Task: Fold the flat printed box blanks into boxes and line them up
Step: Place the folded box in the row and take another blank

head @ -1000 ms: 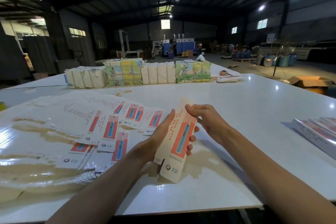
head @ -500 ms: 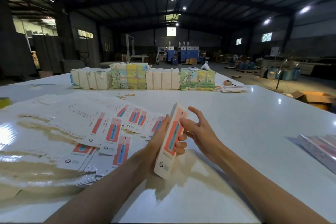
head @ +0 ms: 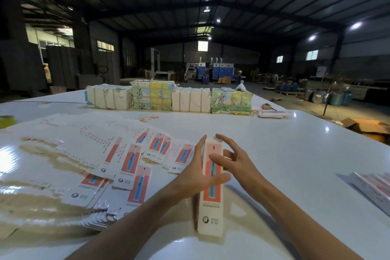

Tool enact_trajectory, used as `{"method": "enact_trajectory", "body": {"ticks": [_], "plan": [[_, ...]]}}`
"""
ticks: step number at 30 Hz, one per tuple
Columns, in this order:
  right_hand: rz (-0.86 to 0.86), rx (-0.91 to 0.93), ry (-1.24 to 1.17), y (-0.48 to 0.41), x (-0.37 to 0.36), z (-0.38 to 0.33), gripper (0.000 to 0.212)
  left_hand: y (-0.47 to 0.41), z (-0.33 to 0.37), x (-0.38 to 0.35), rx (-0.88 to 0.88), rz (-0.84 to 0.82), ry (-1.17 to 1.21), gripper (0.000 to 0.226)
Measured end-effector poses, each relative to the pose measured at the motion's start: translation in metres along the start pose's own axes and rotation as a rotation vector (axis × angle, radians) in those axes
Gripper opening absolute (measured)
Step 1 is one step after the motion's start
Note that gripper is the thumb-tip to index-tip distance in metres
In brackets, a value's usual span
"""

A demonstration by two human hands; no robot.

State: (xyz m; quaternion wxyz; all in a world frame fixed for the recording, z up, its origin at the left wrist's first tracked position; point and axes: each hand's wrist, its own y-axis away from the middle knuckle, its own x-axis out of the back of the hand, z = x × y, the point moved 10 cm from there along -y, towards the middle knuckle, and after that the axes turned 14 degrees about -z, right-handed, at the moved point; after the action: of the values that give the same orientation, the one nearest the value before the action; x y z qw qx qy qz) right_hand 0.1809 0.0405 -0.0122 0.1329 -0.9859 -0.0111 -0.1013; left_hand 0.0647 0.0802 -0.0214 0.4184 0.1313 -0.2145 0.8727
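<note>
Waiting blanks [head: 135, 167]: fanned flat and overlapping on the white table [head: 285, 154], left of the box I am working.
Left hand [head: 196, 175]: clasps the box [head: 212, 196] about mid-length, with the thumb laid across its printed face and the fingers up its left side.
Box in work: stands on end and leans away from me, already squared into a narrow sleeve. Whether its lower end rests on the table I cannot tell.
Right hand [head: 234, 164]: at the box's upper right, fingers spread and unclenched, grasping nothing. Whether a fingertip touches the top end I cannot tell.
Doing it well: I judge the top end comes next. I would keep the left thumb steady, bend the flap along its crease, and tuck it square without crushing the thin walls.
Finished boxes [head: 373, 186]: lying side by side well right of the box, the likely place to set it down.
</note>
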Motion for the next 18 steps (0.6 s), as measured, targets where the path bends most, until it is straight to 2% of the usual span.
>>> {"method": "enact_trajectory", "body": {"ticks": [6, 13, 18], "plan": [[0.011, -0.009, -0.019, 0.005, -0.005, -0.002, 0.056, 0.001, -0.009, 0.009, 0.033, 0.059, 0.085, 0.090], [0.019, 0.060, 0.045, 0.011, -0.008, -0.021, 0.031, -0.003, -0.013, 0.007, 0.054, 0.053, 0.155, 0.103], [-0.005, 0.045, 0.063, 0.014, -0.012, -0.021, 0.025, 0.003, -0.014, 0.002, 0.077, 0.105, 0.215, 0.084]]}}
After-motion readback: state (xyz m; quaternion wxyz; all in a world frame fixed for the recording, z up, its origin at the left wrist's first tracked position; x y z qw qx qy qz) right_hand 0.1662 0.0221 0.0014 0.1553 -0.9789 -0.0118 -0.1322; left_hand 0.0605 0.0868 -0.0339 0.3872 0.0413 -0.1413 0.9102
